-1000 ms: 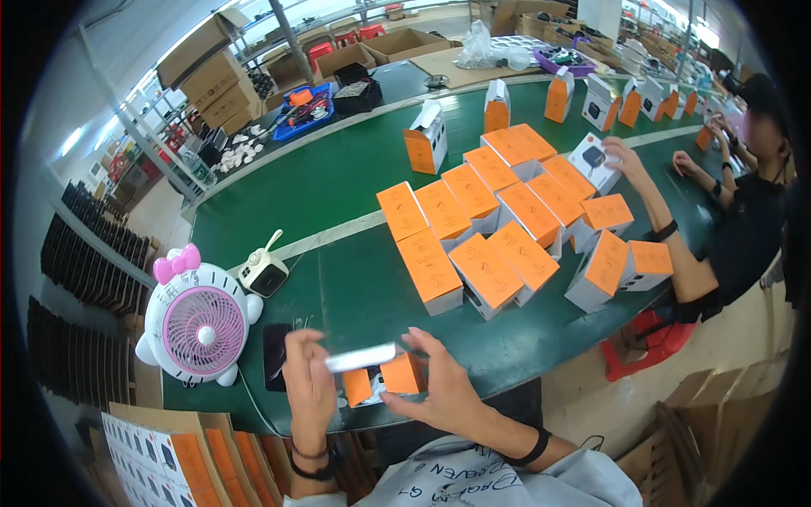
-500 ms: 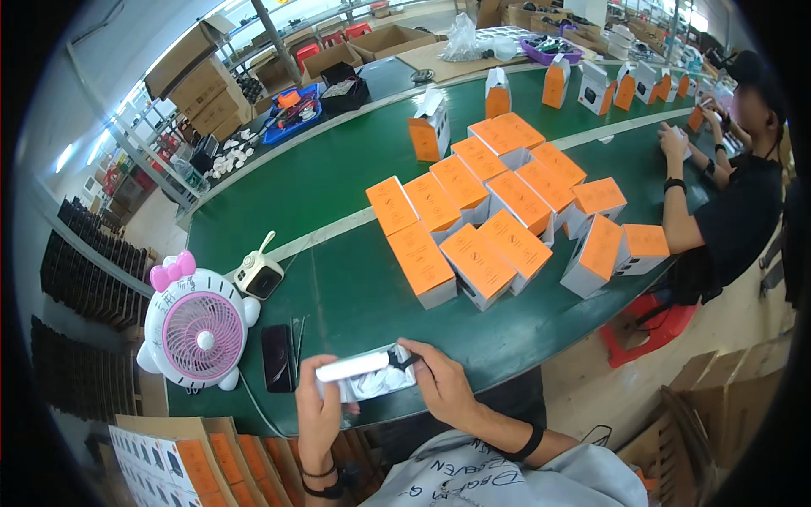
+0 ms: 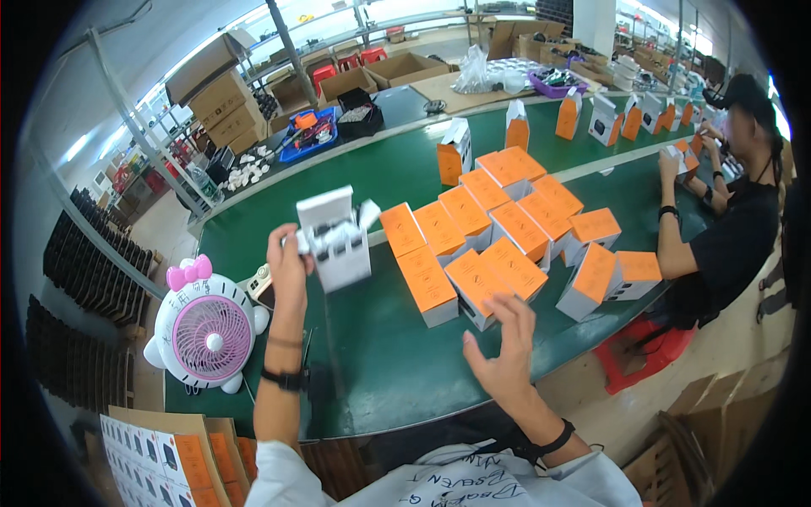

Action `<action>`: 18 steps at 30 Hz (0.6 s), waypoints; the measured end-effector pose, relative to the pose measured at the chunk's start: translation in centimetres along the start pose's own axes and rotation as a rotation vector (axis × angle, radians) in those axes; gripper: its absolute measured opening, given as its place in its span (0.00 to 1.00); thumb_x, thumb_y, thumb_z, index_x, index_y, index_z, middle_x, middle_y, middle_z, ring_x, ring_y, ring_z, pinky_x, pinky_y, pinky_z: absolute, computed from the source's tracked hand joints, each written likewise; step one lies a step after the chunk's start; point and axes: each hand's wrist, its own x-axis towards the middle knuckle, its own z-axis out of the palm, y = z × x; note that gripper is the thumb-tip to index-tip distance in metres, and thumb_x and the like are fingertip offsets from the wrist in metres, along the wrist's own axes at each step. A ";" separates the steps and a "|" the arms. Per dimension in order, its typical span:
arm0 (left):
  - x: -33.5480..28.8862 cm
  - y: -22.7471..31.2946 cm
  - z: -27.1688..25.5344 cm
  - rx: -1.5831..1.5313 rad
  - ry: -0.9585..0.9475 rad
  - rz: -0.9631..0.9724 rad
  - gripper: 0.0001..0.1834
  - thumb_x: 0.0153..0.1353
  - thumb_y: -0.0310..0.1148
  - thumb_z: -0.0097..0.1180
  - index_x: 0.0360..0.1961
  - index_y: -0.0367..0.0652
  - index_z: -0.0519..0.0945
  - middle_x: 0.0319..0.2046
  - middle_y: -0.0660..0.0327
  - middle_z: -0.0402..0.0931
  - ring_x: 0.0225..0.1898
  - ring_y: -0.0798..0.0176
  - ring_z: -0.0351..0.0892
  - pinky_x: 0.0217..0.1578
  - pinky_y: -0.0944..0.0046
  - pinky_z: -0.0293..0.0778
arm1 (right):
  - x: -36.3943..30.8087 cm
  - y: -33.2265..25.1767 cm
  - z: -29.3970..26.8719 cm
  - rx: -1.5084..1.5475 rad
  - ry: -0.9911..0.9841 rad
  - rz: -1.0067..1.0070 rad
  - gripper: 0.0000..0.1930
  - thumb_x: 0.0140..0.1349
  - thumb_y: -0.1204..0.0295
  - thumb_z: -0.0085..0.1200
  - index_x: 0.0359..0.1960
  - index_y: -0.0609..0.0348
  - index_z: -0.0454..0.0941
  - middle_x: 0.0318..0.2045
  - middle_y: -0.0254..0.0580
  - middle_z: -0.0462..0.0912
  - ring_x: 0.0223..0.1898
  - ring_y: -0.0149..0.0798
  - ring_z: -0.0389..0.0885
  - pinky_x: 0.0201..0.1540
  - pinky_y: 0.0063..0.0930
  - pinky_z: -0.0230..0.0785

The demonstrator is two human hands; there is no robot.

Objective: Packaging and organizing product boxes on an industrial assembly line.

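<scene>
A white carton (image 3: 345, 264) with its top flaps raised shows dark print on its front and pale contents at the mouth. My left hand (image 3: 290, 258) grips it by its left side, over the far left part of the green table; the carton is slightly blurred. Close to the front of the grouped orange-and-white boxes (image 3: 427, 275), my right hand (image 3: 504, 355) is open, fingers apart and holding nothing. Its fingertips overlap the nearest box in view; whether they touch it I cannot tell.
A pink-and-white fan (image 3: 211, 329) stands at the left, partly covering a cream device (image 3: 258, 281). Upright open cartons (image 3: 456, 152) line the belt's far side. A co-worker (image 3: 731, 211) handles a box at the right. Printed cardboard sheets (image 3: 156, 456) stand at lower left.
My left hand has carried the carton forward from the table's near edge, turning it upright. My right hand has let go and moved right, toward the orange boxes. The view has shifted slightly.
</scene>
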 end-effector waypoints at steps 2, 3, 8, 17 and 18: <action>6.2 -3.1 2.2 0.043 0.017 0.041 0.10 0.80 0.33 0.45 0.52 0.40 0.73 0.25 0.65 0.75 0.21 0.74 0.71 0.19 0.71 0.66 | 0.5 1.2 -0.2 -0.038 0.002 0.028 0.36 0.52 0.73 0.72 0.65 0.61 0.74 0.70 0.59 0.65 0.71 0.64 0.59 0.68 0.54 0.59; 9.6 -5.7 2.5 0.079 0.024 0.082 0.11 0.79 0.34 0.47 0.53 0.40 0.73 0.27 0.62 0.76 0.22 0.72 0.73 0.22 0.70 0.71 | 1.2 1.1 -0.3 -0.196 -0.049 0.023 0.37 0.53 0.70 0.72 0.67 0.60 0.73 0.71 0.61 0.62 0.72 0.66 0.56 0.69 0.58 0.56; 15.3 -13.4 3.0 0.170 0.098 -0.054 0.12 0.79 0.37 0.48 0.55 0.41 0.69 0.29 0.58 0.78 0.22 0.66 0.78 0.21 0.66 0.74 | 0.9 2.4 0.6 -0.480 -0.151 -0.065 0.41 0.55 0.64 0.73 0.71 0.60 0.70 0.76 0.67 0.53 0.76 0.68 0.48 0.71 0.66 0.46; -6.4 -0.4 2.3 0.166 -0.189 0.096 0.22 0.76 0.42 0.53 0.63 0.39 0.69 0.52 0.60 0.72 0.53 0.65 0.73 0.48 0.63 0.72 | -5.7 0.7 -6.0 -0.025 -0.180 0.097 0.34 0.52 0.76 0.72 0.63 0.63 0.74 0.68 0.60 0.69 0.67 0.63 0.68 0.65 0.50 0.66; -9.0 0.3 1.4 0.148 -0.310 0.105 0.24 0.75 0.43 0.55 0.63 0.40 0.70 0.54 0.60 0.71 0.54 0.63 0.74 0.49 0.63 0.73 | -6.4 1.8 -5.3 0.232 -0.177 0.274 0.39 0.52 0.78 0.73 0.67 0.61 0.68 0.67 0.58 0.70 0.66 0.57 0.71 0.66 0.49 0.67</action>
